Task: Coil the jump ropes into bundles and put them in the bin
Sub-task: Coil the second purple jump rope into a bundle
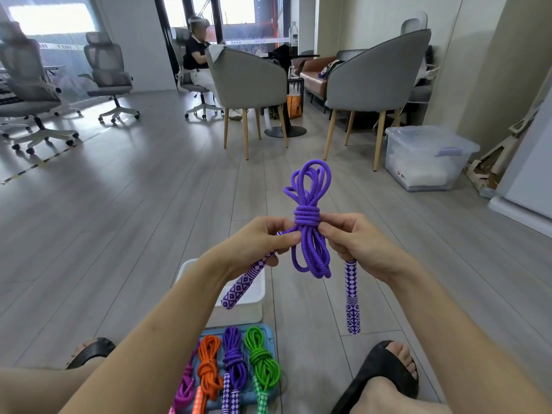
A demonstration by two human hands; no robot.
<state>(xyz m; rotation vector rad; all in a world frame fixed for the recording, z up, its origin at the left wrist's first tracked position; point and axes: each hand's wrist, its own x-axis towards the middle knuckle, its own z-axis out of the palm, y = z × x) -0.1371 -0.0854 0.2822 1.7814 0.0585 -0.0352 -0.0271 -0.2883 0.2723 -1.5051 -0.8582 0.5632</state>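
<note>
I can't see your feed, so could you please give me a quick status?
Both hands, left and right, pinch the coiled purple jump rope. White bin below, unobstructed.

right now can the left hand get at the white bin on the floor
Probably not yet: the left hand pinches the purple jump rope bundle and holds a handle. The white plastic bin sits open just below it.

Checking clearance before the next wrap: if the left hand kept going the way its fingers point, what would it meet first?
The left hand points right, so it would meet the purple rope bundle it already pinches, then likely the right hand.
</note>
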